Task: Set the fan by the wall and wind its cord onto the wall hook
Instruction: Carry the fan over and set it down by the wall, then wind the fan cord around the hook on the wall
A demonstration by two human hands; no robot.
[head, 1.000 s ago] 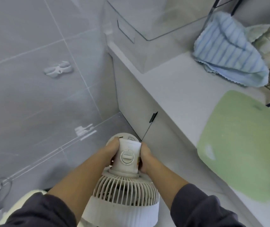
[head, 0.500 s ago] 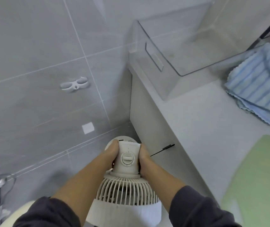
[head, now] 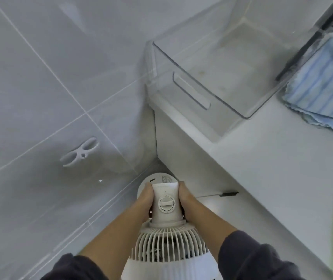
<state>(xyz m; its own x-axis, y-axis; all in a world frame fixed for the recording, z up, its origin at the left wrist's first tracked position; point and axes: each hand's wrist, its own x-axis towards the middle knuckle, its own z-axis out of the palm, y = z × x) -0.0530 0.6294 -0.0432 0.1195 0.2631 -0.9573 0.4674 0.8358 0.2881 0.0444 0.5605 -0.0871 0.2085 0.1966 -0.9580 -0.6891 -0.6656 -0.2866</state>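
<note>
One fan (head: 166, 207), left hand (head: 145, 197), right hand (head: 186, 196) both holding it, perhaps one wall hook (head: 80, 152)

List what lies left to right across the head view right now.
From the left: wall hook, left hand, fan, right hand, black cabinet tab, blue striped towel. Both hands grip the fan's column; the clear bin spans too wide to place.

We have brought the fan (head: 166, 207) closer to the wall hook (head: 80, 152); its base now lies below and right of that hook.
</note>
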